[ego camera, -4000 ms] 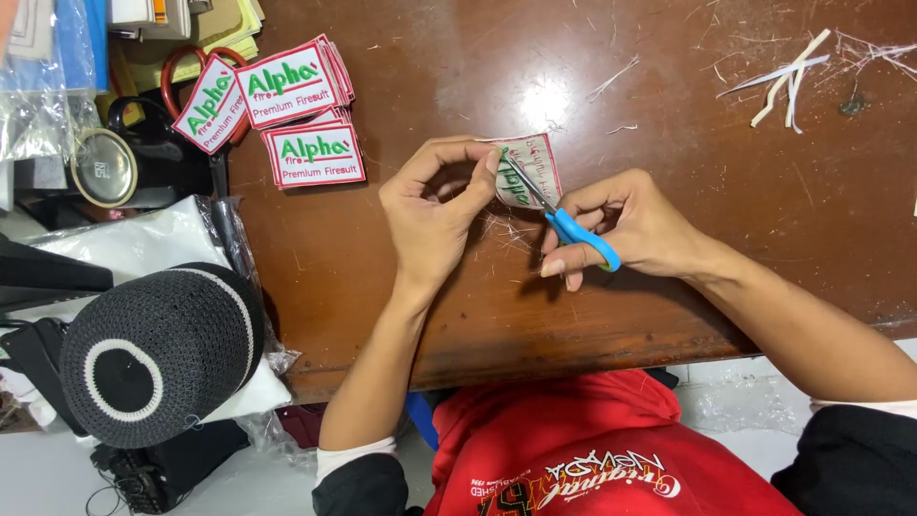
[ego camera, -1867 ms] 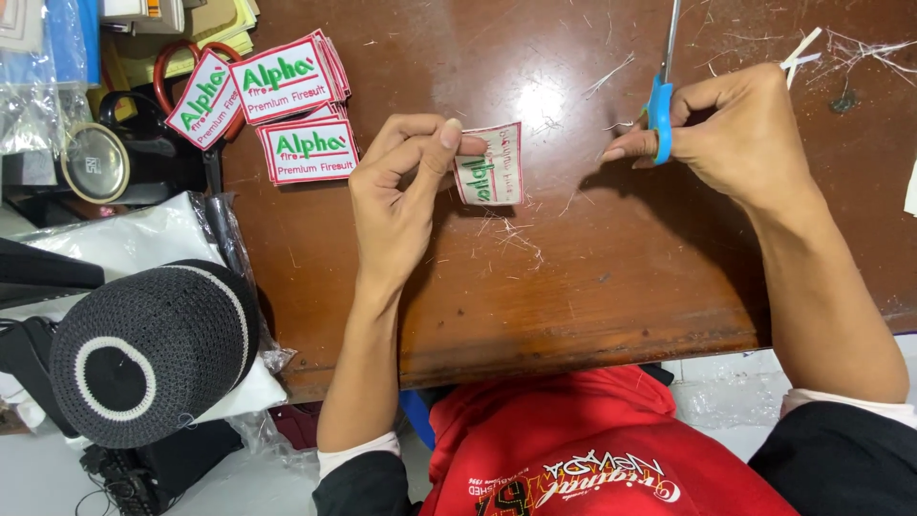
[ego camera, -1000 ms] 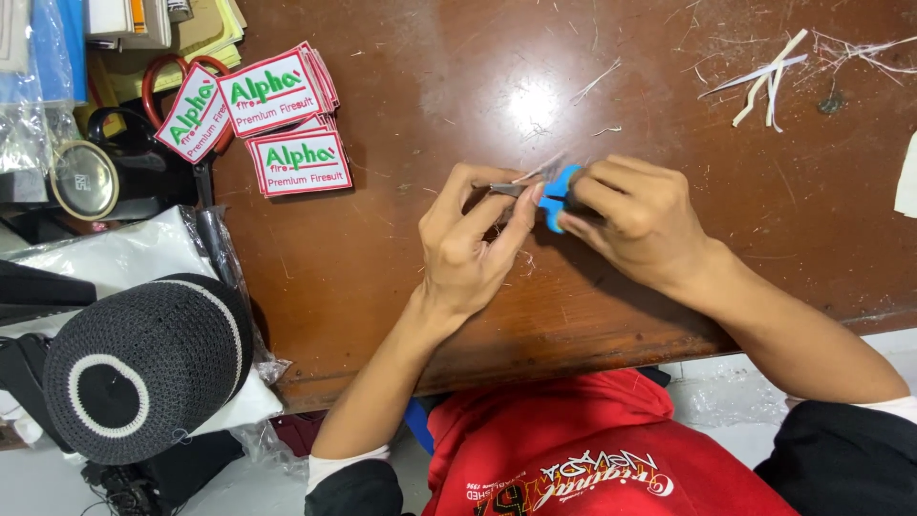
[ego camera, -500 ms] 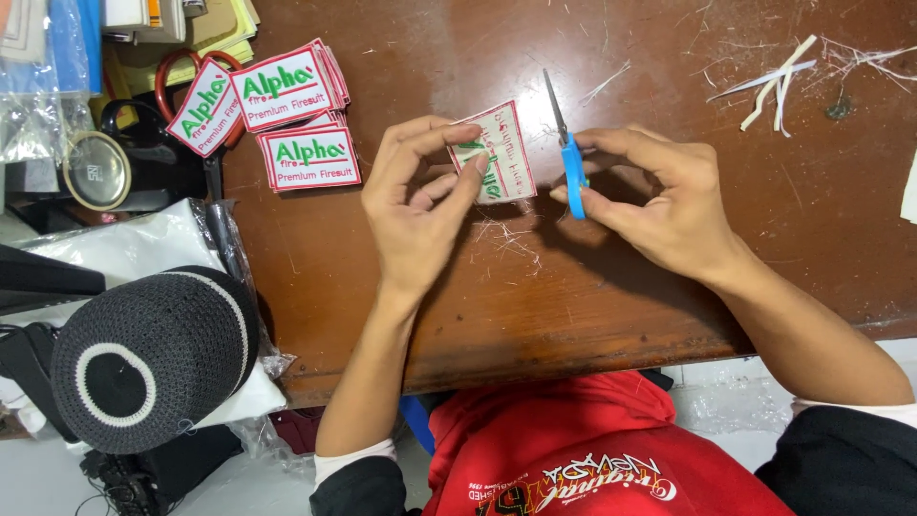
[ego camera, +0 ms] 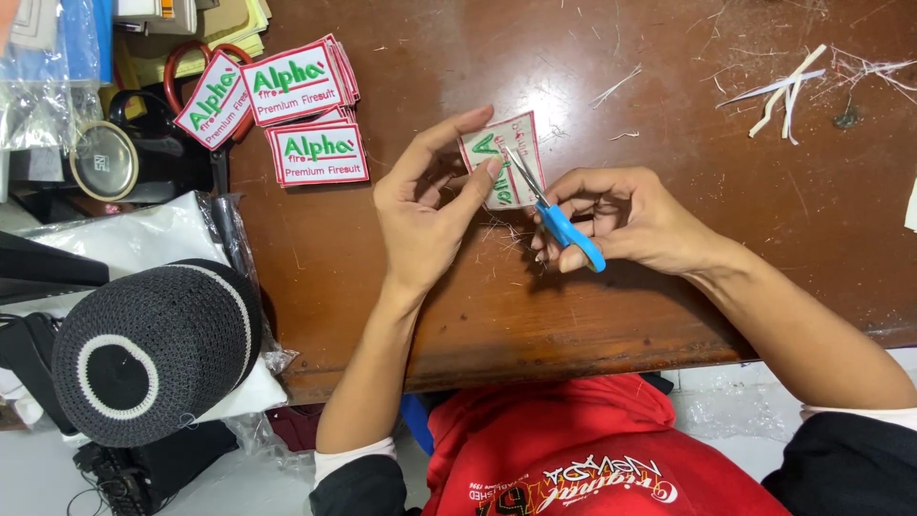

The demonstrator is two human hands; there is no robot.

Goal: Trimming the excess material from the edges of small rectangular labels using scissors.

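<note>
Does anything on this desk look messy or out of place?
Yes, a little. Loose thread clippings lie scattered on the brown table under the patch that the left hand holds, where the right hand works blue-handled snips. White strips lie strewn at the far right. The stacked patches sit fanned askew.

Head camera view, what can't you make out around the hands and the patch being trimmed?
- Patch: partly covered by left hand fingers and the snips.
- Snips: rear of the blue handle hidden in right hand.
- Red-handled scissors: mostly under the patch stack.
- White strips: too small to identify.
</note>
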